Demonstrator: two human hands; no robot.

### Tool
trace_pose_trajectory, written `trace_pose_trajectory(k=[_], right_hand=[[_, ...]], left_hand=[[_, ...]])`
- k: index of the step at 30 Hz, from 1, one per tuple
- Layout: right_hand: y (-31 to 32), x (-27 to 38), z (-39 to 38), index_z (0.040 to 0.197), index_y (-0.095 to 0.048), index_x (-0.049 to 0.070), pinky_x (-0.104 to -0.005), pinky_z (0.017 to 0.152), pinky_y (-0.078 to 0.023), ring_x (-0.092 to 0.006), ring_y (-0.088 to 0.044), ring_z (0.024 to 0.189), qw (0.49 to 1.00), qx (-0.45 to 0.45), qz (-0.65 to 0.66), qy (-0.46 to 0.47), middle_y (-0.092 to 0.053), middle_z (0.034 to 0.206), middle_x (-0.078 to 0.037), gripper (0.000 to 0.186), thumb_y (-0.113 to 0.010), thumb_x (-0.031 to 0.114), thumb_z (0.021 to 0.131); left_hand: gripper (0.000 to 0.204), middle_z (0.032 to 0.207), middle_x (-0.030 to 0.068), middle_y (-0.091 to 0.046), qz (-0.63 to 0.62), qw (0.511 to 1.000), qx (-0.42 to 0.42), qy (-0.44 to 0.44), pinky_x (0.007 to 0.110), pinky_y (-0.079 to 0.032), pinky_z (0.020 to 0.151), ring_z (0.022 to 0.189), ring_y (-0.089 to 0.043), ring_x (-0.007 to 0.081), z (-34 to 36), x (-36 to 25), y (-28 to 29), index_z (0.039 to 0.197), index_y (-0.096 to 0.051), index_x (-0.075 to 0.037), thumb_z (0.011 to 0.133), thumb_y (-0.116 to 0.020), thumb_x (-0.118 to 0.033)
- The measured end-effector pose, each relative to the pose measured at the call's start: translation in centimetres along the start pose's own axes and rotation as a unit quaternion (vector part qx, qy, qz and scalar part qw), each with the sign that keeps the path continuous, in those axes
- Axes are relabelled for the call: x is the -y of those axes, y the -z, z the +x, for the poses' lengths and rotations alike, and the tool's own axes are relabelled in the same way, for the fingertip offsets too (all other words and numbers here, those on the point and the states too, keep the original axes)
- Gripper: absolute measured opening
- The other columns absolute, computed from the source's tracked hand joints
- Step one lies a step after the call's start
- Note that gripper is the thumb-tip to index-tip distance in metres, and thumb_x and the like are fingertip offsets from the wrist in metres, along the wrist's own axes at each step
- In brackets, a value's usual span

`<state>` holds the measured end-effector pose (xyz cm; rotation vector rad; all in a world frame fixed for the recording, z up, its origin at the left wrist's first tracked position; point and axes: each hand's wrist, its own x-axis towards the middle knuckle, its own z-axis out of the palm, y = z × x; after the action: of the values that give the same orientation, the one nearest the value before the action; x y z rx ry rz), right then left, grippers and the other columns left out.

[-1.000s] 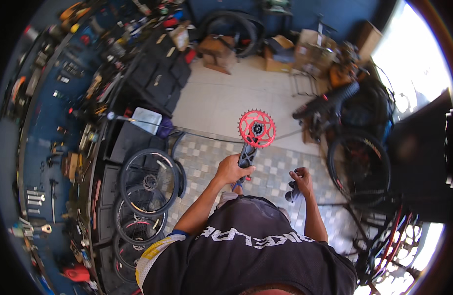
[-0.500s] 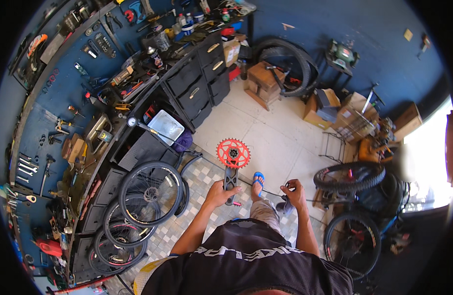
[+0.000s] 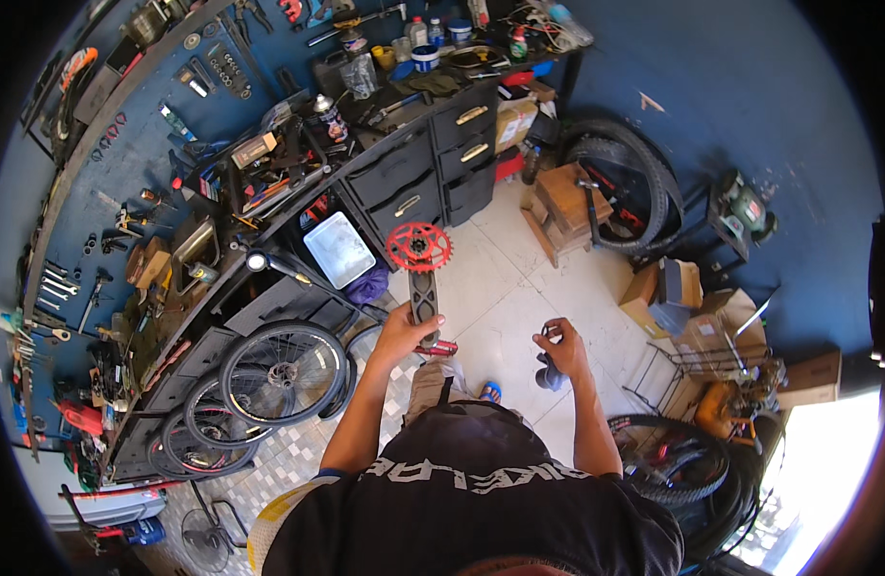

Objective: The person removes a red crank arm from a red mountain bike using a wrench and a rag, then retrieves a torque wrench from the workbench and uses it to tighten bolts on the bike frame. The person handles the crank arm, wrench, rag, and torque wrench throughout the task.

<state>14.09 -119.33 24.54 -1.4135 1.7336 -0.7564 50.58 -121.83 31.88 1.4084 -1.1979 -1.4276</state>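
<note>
A dark crank arm [image 3: 422, 297] with a red toothed chainring [image 3: 418, 246] at its top and a red pedal [image 3: 442, 348] at its lower end is in my left hand [image 3: 402, 336], fingers wrapped round the arm. My right hand [image 3: 565, 348] is closed on a small dark ring-like piece [image 3: 552, 329] and a crumpled grey item [image 3: 548, 376], perhaps cloth, partly hidden by the fingers. A blue sandal [image 3: 491, 394] shows on my foot below, on the pale tiled floor [image 3: 500, 288].
A cluttered black workbench with drawers [image 3: 394, 197] runs along the left, under wall tools [image 3: 56, 283]. Loose wheels [image 3: 280, 379] lean against it. Cardboard boxes [image 3: 711, 326], tyres [image 3: 620, 178], a wooden crate [image 3: 564, 202] and a green bench grinder [image 3: 740, 216] stand ahead and right.
I have stepped onto the plain floor and turned rightward, toward the back wall. The crank and chainring moved up in view, nearer the drawers; both hands keep their holds.
</note>
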Motion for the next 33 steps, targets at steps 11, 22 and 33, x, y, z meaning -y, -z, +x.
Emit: trace_pose_trajectory(k=[11,22,33], right_hand=[[-5.5,7.6,23.3,0.116,-0.066,0.006,-0.0336,0.071,-0.054,-0.0186,-0.067,0.079,0.991,0.127,0.035,0.030,-0.070,0.090,-0.008,0.049,-0.087,0.034,0.081],[-5.3,21.6,41.6,0.116,-0.067,0.005,-0.0291,0.076,-0.049,-0.0107,-0.060,0.084,0.980,0.179,0.071,0.051,-0.066,0.091,-0.001,0.042,-0.086,0.023,0.083],[-4.4,31.6,56.3,0.120,-0.064,0.002,-0.0256,0.081,-0.048,-0.0072,-0.060,0.091,0.904,0.377,0.175,0.096,-0.064,0.094,0.000,0.040,-0.083,0.018,0.088]], left_hand=[[0.041,0.080,0.0021,-0.066,0.071,0.989,-0.127,-0.017,0.028,-0.044,0.058,0.069,-0.058,0.0079,26.2,-8.5,8.8,0.096,-0.068,0.001,0.084,-0.086,-0.033],[0.031,0.077,0.0008,-0.067,-0.001,0.967,-0.256,0.009,0.032,-0.045,0.059,0.065,-0.056,0.0105,51.0,-12.6,19.8,0.088,-0.072,-0.003,0.088,-0.080,-0.033],[0.033,0.075,0.0046,-0.065,-0.036,0.929,-0.357,0.091,0.031,-0.046,0.057,0.065,-0.055,0.0117,58.2,-8.4,25.1,0.083,-0.068,0.000,0.091,-0.077,-0.031]])
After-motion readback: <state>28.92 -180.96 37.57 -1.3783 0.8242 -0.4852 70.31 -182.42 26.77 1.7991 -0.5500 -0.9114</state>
